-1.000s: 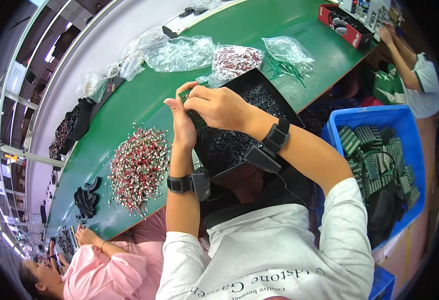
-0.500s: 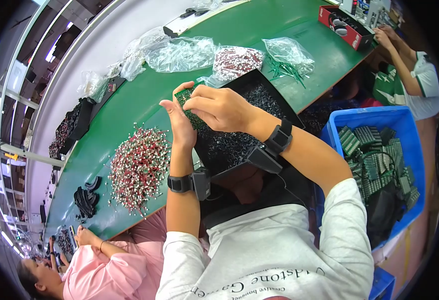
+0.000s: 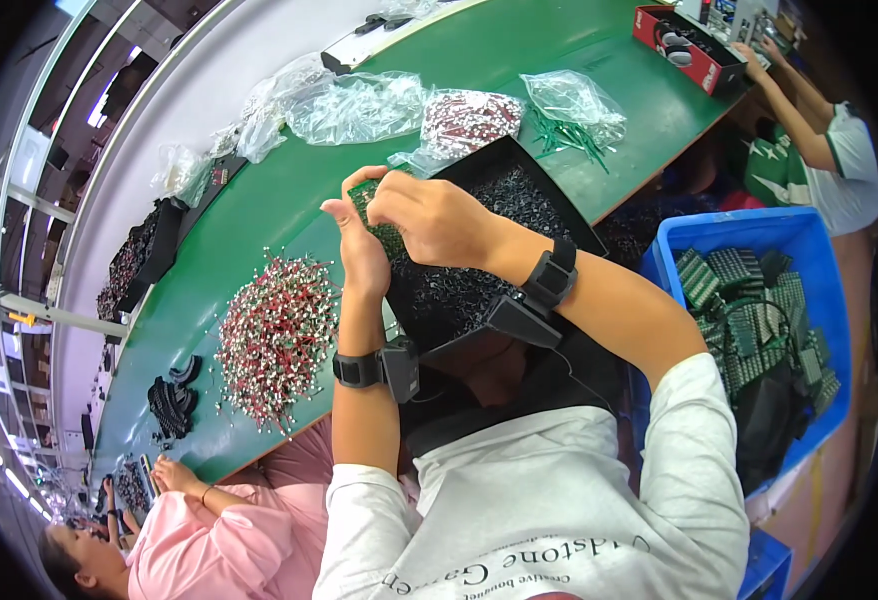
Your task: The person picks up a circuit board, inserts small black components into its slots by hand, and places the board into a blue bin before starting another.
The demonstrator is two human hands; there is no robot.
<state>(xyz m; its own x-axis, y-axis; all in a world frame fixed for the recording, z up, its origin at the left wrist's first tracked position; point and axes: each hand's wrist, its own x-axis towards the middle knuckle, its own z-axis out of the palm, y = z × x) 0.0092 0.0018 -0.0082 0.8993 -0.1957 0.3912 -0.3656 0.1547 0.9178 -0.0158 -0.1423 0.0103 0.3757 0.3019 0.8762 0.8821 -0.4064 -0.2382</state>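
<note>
In the head camera's view, from where I stand, a person in a white T-shirt sits at a green table [image 3: 229,235]. Taking the hands as the clock's centre, a green circuit board [image 3: 361,197] lies right there, partly hidden between them. The left hand [image 3: 365,258] is half curled about it, fingers behind the far edge and thumb raised clear, seemingly a cradle that steadies the board. The right hand [image 3: 437,218] bends over it with fingertips bunched close at its face; I cannot tell whether they are closed on anything.

At three o'clock sits a black tray [image 3: 571,222] of small black pieces, near the body, probably for a short reach. A loose heap of red and white parts [image 3: 277,340] lies at half past seven, likely left spread for easy picking. A clear bag [image 3: 471,122] of similar parts is at one o'clock. Near four o'clock, beside the right elbow, a blue bin [image 3: 837,290] holds more green boards [image 3: 739,275].
</note>
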